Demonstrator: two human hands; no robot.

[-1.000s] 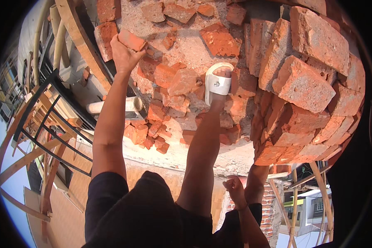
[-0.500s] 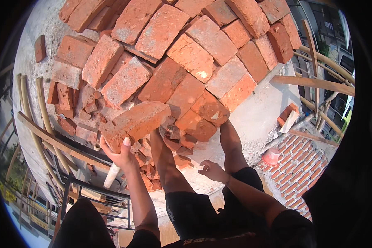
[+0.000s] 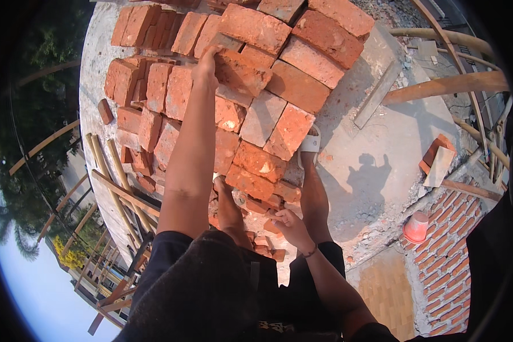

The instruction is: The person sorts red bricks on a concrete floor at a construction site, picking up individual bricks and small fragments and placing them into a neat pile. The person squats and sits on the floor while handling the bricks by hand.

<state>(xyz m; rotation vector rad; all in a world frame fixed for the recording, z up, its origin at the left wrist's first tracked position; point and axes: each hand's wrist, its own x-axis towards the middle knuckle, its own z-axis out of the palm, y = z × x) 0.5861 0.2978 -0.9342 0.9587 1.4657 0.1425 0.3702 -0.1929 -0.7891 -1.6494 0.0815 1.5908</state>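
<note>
My left arm is stretched far forward over a big pile of red bricks [image 3: 308, 85]. My left hand [image 3: 206, 64] grips the left end of a brick [image 3: 242, 73] on top of the pile. Its fingertips are partly hidden, and I cannot tell whether the brick's full weight rests on the bricks below. My right hand [image 3: 292, 227] hangs near my right leg, fingers loosely bent and apart, holding nothing. A dark band circles that wrist. The closest bricks to it are the pile's near edge [image 3: 251, 179] and broken brick pieces [image 3: 263, 246].
My feet stand at the pile's near side, one sandal [image 3: 310, 142] showing. A wooden plank [image 3: 378, 94] lies on the concrete [image 3: 353, 199] to the right. Beyond are a red bucket [image 3: 416, 228], a brickwork surface [image 3: 444, 262] and wooden poles [image 3: 450, 88]. Bamboo poles [image 3: 117, 182] line the left.
My left hand has moved forward and up, carrying the brick from the near left onto the pile. The view has shifted, and my right hand stays near my leg.
</note>
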